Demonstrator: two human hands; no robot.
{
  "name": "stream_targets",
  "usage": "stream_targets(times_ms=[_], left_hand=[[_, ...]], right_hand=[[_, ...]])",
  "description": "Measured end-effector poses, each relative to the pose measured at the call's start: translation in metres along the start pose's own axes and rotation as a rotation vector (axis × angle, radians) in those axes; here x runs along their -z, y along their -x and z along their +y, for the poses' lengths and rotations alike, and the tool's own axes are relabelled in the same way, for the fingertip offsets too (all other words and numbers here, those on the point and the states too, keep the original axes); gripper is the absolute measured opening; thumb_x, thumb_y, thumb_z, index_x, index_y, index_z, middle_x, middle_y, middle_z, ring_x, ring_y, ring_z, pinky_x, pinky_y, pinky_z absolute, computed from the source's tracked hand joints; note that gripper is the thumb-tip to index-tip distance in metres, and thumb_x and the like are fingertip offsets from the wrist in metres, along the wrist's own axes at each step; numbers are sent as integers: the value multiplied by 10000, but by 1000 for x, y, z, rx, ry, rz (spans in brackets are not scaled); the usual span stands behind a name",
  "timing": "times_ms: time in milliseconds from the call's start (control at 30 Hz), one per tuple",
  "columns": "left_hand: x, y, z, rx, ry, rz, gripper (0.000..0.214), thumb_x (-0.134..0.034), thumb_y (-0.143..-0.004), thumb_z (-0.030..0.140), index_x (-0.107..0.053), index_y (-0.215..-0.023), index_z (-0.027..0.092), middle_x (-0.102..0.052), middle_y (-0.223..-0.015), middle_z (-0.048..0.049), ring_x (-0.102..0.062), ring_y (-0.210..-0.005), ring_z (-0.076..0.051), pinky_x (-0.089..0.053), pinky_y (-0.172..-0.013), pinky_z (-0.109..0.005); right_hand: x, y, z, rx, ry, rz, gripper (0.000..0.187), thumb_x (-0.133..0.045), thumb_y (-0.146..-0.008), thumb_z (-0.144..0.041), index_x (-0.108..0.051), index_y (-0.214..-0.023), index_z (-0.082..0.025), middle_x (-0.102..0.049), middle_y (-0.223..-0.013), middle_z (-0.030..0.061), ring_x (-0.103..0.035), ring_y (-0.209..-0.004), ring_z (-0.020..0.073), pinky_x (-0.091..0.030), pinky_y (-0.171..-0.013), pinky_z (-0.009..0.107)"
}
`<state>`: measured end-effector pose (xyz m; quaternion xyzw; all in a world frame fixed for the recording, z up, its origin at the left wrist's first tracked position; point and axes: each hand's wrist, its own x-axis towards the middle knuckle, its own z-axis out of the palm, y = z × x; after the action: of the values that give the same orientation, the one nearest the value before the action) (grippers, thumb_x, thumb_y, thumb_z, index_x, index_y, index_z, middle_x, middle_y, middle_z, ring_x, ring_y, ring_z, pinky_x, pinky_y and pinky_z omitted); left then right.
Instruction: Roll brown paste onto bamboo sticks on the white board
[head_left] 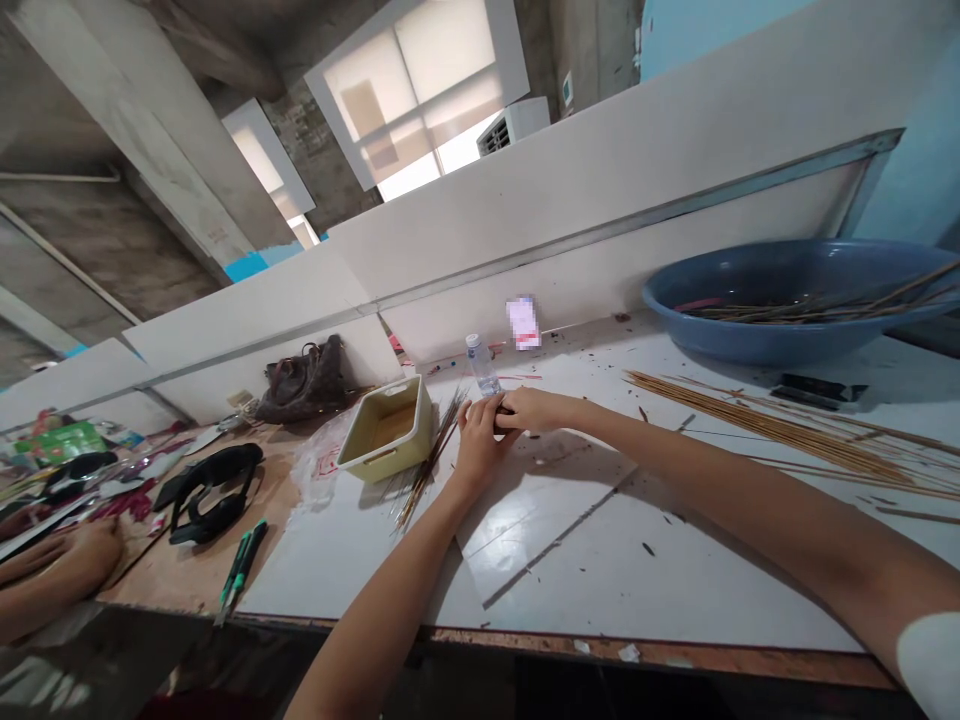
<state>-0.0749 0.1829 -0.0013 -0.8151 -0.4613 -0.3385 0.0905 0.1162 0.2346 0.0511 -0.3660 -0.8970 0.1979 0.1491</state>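
My left hand (481,432) and my right hand (538,409) meet over the white tabletop (555,560), their fingers closed around a small dark object (504,416). Fingers cover most of it, so its kind cannot be made out. Just behind the hands stands a clear plastic bottle (484,366) with a white cap. Left of my left hand lies a loose bundle of thin sticks and wires (429,470), beside a pale yellow plastic basket (384,468). A long bundle of thin brown sticks (772,430) lies beyond my right forearm.
At the back right, a large blue basin (750,345) holds more sticks. A dark handbag (304,385), a black strap-like item (214,495) and green-handled pliers (241,565) lie to the left. Another person's hand (82,555) rests at the far left. A partition (600,200) borders the table's back.
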Motion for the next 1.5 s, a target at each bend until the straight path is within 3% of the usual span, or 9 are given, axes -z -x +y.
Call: stream_targets(times_ms=[100,333,500,800,1000,1133,1300,1400,1500], left_hand=[[7,-3,-2,10,-14,-19,522,-840,-978,294,-642,-1461,283,-775,-1388,-111,-689,-1337,-320,-293,-1315,-586],[5,-9,-14,-5,58,43,504,-881,-933,272,-688,-1398,268,-783,-1402,-133,-699,-1381,-346,-91,-1396,-670],[-4,-8,-20,15,147,84,509,-852,-930,259,-675,-1407,251,-765,-1445,-153,-653,-1467,-360,-36,-1407,-715],[-5,-7,-20,31,156,126,485,-870,-864,236,-717,-1324,248,-799,-1366,-126,-738,-1336,-354,-141,-1414,-703],[-12,-4,-30,67,122,171,374,-868,-909,349,-733,-1244,251,-822,-1229,-96,-782,-1170,-333,-279,-1387,-696],[-7,-6,-32,59,59,115,513,-848,-929,363,-689,-1399,231,-798,-1309,-129,-736,-1263,-349,-290,-1373,-699],[10,-4,-19,-38,181,49,519,-681,-1043,393,-613,-1538,255,-709,-1488,-141,-642,-1410,-329,-434,-1298,-585],[13,-1,-11,64,336,103,396,-533,-1112,399,-667,-1449,241,-752,-1325,-130,-740,-1141,-266,-610,-1027,-431],[9,-1,-5,158,382,98,381,-495,-1125,418,-697,-1388,232,-776,-1166,-97,-743,-921,-226,-616,-897,-383]], right_hand=[[-5,0,1,28,-21,23,411,-552,-1100,-478,-818,-965,-194,-838,-993,86,-715,-840,210,-452,-701,274],[-5,-2,3,88,33,100,536,-480,-1156,-544,-793,-909,-185,-799,-891,98,-670,-769,214,-399,-696,307],[-9,-2,6,169,91,175,478,-488,-1173,-457,-785,-934,-168,-786,-892,104,-638,-767,216,-367,-699,325],[-30,-4,11,272,123,364,413,-429,-1185,-380,-745,-1021,-171,-753,-912,108,-618,-823,229,-416,-779,348],[-4,1,22,71,-109,672,512,-266,-1194,-529,-584,-910,-246,-635,-782,28,-576,-736,219,-414,-741,341],[12,3,36,-52,-212,665,464,-277,-1168,-570,-562,-977,-258,-632,-762,15,-589,-713,237,-430,-733,354],[0,1,41,-112,-253,627,333,-458,-1111,-441,-578,-1293,-190,-790,-1145,155,-700,-1000,294,-502,-898,399],[-9,-1,37,-68,-355,561,371,-541,-1083,-417,-504,-1385,-204,-806,-1156,144,-727,-1019,290,-513,-904,400],[-15,-2,30,45,-385,501,348,-641,-1027,-431,-512,-1277,-227,-786,-1090,102,-722,-956,267,-509,-855,377]])
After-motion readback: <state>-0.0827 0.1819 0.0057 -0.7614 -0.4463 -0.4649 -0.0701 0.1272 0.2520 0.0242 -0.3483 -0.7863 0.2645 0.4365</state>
